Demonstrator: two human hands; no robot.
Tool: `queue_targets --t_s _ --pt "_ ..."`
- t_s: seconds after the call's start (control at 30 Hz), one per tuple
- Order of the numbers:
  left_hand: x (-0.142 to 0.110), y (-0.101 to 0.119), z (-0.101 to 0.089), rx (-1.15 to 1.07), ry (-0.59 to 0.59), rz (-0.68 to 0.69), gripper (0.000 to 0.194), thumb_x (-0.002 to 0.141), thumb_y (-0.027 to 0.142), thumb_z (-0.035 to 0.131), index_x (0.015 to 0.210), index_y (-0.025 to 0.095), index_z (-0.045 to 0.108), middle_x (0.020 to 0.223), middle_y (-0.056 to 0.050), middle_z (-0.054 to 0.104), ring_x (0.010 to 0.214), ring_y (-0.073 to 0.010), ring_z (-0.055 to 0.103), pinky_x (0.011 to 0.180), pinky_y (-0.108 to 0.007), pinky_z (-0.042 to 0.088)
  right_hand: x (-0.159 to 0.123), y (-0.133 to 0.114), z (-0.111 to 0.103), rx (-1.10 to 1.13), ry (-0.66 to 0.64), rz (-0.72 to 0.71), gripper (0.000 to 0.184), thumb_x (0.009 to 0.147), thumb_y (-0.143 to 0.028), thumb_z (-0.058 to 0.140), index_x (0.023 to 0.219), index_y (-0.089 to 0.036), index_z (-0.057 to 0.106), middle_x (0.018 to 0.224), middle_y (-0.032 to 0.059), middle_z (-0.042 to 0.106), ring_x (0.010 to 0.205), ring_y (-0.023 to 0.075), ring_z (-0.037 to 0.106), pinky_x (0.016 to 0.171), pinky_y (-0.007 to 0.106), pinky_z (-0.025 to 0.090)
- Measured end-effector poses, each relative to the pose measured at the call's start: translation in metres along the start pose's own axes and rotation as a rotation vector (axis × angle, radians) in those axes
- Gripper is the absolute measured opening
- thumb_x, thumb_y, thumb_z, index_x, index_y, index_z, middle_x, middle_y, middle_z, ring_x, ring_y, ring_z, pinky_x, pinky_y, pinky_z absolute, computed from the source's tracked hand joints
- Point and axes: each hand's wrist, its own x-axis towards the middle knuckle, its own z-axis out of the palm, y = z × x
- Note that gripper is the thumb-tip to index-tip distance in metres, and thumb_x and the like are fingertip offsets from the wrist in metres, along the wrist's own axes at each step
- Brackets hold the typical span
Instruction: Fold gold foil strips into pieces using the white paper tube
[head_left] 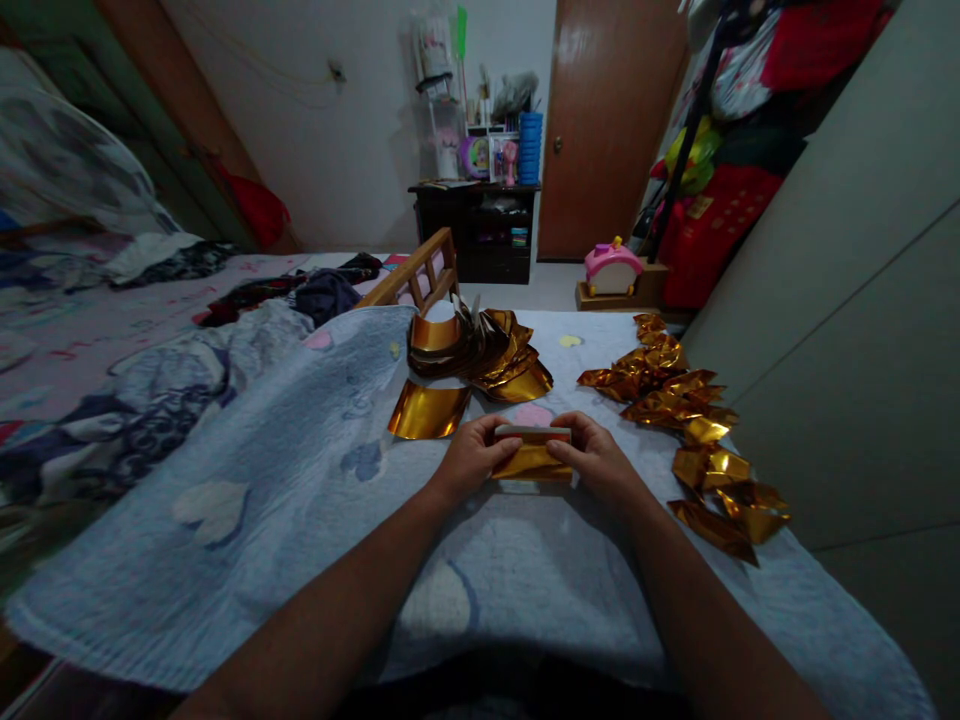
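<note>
Between my two hands is a sheet of gold foil paper (531,462), partly folded, with a pale edge along its top. My left hand (474,455) grips its left end, thumb on the front and fingers behind. At the right end my right hand (592,455) pinches it the same way. Just beyond my left hand lies a loose flat gold sheet (429,411). Behind that sits a pile of curled gold sheets (480,350). To the right, several folded gold foil pieces (701,430) lie in an uneven row.
A pale blue quilt (300,520) with heart shapes covers the surface under my hands. A wooden rail (412,270) stands at its far left edge. On the left is a bed with heaped clothes (172,375). A grey cabinet (847,350) borders the right side.
</note>
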Motion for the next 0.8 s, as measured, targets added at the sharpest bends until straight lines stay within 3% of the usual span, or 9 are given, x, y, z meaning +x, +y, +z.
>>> queue_targets --t_s 0.23,0.8 --pt "-0.0020 0.0034 0.0012 -0.104 0.011 -0.011 0.037 0.067 0.043 0.083 0.081 0.015 0.062 0.066 0.004 0.059 0.059 -0.0091 0.050 0.057 -0.021 0.037 -0.0016 -0.0061 0.0005 -0.020 0.035 0.042 0.028 0.071 -0.043 0.073 0.078 -0.020 0.058 0.061 -0.0053 0.049 0.056 0.0112 0.041 0.053 0.026 0.030" --pt "-0.0018 0.0024 -0.0015 -0.071 0.112 0.001 0.030 0.070 0.042 0.078 0.078 0.014 0.068 0.068 0.000 0.062 0.063 -0.0115 0.052 0.061 -0.024 0.039 -0.0027 -0.0071 0.0015 -0.057 0.059 0.048 0.028 0.074 -0.045 0.071 0.077 -0.019 0.060 0.064 -0.0034 0.052 0.058 0.0121 0.044 0.054 0.026 0.032"
